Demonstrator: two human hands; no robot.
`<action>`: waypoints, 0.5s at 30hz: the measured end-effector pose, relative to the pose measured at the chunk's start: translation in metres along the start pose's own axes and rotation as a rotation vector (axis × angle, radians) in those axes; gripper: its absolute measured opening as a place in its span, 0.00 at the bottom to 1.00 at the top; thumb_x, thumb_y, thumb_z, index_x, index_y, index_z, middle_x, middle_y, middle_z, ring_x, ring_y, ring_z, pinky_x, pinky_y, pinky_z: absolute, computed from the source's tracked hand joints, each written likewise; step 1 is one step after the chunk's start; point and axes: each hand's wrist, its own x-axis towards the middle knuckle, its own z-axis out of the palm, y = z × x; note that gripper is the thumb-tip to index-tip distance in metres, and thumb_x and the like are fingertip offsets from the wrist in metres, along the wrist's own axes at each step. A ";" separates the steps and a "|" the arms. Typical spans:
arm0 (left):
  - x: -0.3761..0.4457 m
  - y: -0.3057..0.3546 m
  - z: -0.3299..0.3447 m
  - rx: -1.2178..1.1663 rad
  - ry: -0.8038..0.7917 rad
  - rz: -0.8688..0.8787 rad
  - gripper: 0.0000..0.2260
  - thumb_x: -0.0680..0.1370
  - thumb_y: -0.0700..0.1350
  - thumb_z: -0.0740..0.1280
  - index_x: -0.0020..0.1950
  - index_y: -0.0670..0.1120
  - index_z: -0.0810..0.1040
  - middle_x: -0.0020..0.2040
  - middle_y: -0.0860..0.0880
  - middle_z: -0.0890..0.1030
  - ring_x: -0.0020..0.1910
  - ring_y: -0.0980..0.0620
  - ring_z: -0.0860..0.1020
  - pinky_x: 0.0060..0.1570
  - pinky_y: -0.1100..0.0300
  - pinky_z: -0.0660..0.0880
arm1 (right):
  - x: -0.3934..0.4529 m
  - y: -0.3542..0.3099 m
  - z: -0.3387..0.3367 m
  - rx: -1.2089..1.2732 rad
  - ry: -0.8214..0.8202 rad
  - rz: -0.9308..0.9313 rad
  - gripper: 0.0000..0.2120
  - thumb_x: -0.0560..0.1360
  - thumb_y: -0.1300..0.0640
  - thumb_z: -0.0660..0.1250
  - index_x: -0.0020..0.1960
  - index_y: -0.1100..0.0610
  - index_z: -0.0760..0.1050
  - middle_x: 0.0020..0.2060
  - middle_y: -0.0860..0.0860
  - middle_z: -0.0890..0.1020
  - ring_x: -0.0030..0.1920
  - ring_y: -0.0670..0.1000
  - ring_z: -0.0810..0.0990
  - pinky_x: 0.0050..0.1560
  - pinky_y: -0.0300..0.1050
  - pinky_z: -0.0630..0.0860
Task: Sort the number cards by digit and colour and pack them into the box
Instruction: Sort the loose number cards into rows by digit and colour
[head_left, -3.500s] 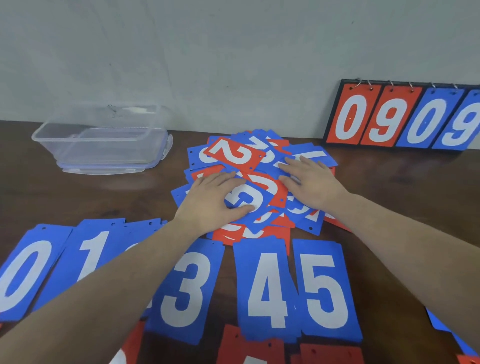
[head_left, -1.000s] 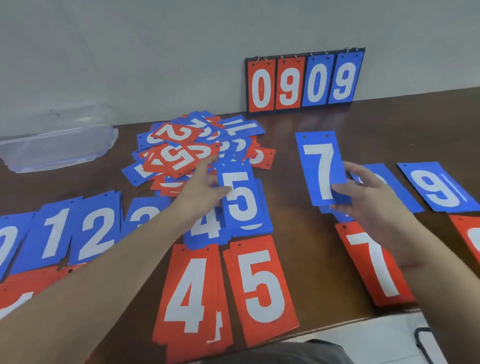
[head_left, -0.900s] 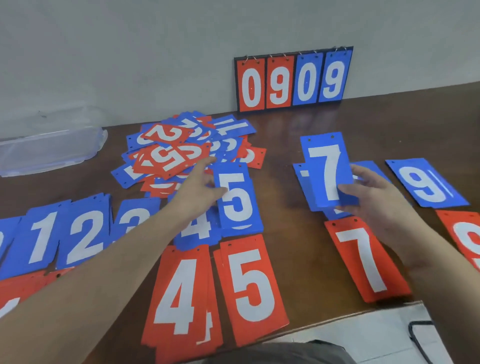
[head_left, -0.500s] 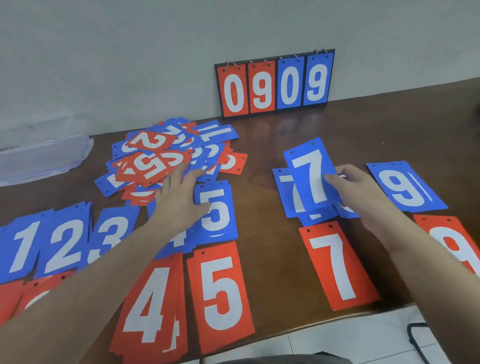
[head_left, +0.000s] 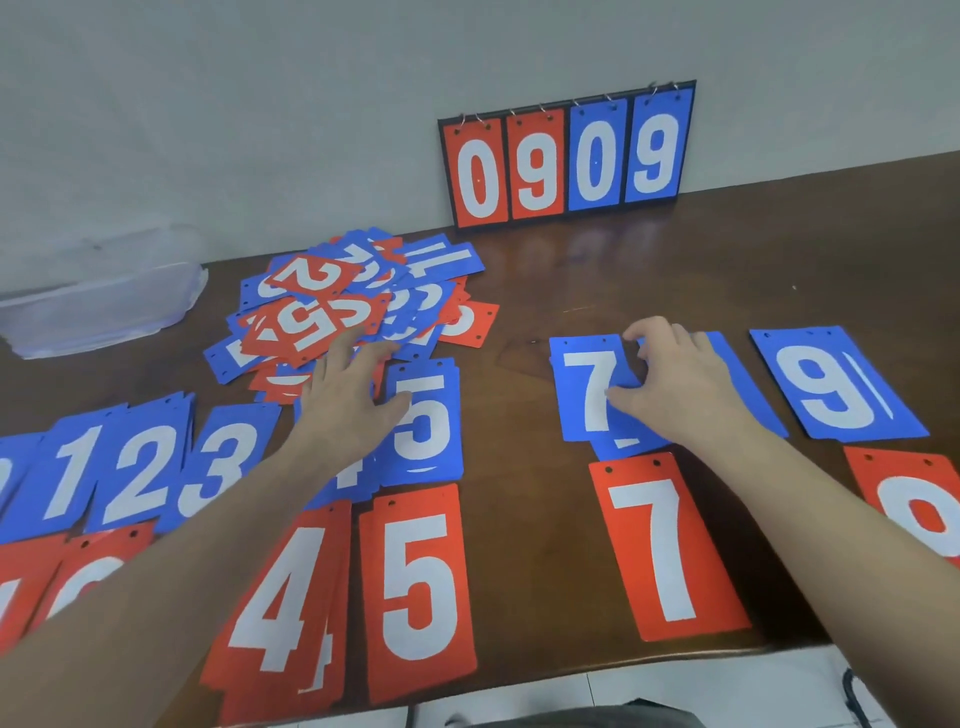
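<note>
While the left hand (head_left: 349, 400) lies flat, fingers spread, fingertips at the mixed pile (head_left: 343, 306) and thumb on the blue 5 (head_left: 426, 421), the right hand (head_left: 675, 384) pinches the blue 7 (head_left: 584, 389), curled fingers atop its stack; the box (head_left: 98, 306) sits far left.

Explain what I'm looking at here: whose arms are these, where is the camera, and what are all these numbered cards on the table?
There is no machine: a person wears a camera on the head, so you look down along their own arms. The left hand lies with its fingers spread flat on the blue 5 card, next to the unsorted pile of red and blue number cards. The right hand has its fingers curled on the blue 7 cards, squaring them up. Sorted rows run across the brown table: blue cards behind, red ones such as the red 7 card in front. A clear plastic box waits at the far left, and a flip scoreboard leans on the wall.
</note>
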 end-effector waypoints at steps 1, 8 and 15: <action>0.001 -0.001 -0.001 -0.001 0.004 0.001 0.26 0.77 0.50 0.72 0.74 0.56 0.69 0.80 0.51 0.56 0.78 0.44 0.57 0.73 0.39 0.62 | 0.002 -0.002 0.000 0.041 0.013 -0.037 0.21 0.74 0.51 0.73 0.63 0.49 0.69 0.50 0.44 0.73 0.55 0.51 0.67 0.54 0.49 0.71; 0.022 -0.026 -0.018 0.011 0.019 -0.008 0.23 0.78 0.51 0.70 0.72 0.57 0.69 0.80 0.51 0.57 0.78 0.45 0.57 0.73 0.37 0.61 | 0.029 -0.030 0.008 0.213 -0.030 -0.171 0.11 0.78 0.53 0.68 0.59 0.48 0.74 0.52 0.44 0.78 0.58 0.50 0.73 0.57 0.47 0.72; 0.051 -0.070 -0.038 0.026 -0.012 -0.050 0.24 0.79 0.52 0.70 0.74 0.53 0.68 0.78 0.50 0.63 0.76 0.47 0.62 0.72 0.43 0.67 | 0.063 -0.094 0.045 0.170 -0.160 -0.319 0.09 0.79 0.52 0.68 0.57 0.46 0.74 0.54 0.44 0.79 0.57 0.47 0.76 0.57 0.46 0.75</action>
